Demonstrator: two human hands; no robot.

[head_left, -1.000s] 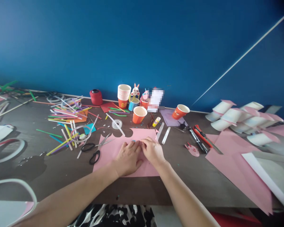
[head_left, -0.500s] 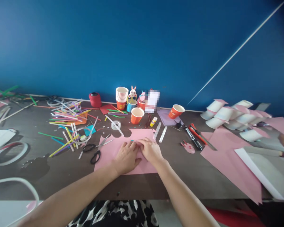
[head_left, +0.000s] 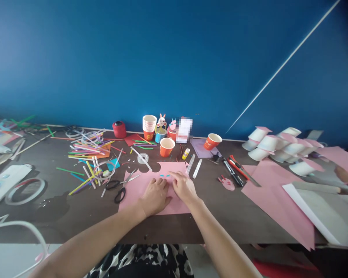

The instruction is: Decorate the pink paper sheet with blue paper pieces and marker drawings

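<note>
Pink paper sheet (head_left: 137, 188) wants steadying: left hand (head_left: 156, 195) flattened, gripping nothing; right hand (head_left: 184, 187) half-curled, grip unclear from here, beside small blue pieces (head_left: 161, 175).

Pink sheet (head_left: 135, 191), 2 apparently teal pieces (head_left: 161, 175), blue wall (head_left: 133, 58)

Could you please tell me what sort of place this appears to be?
Probably a paper-craft workspace: scissors and pink paper lie on the dark table, with a pile of colourful strips nearby.
</note>
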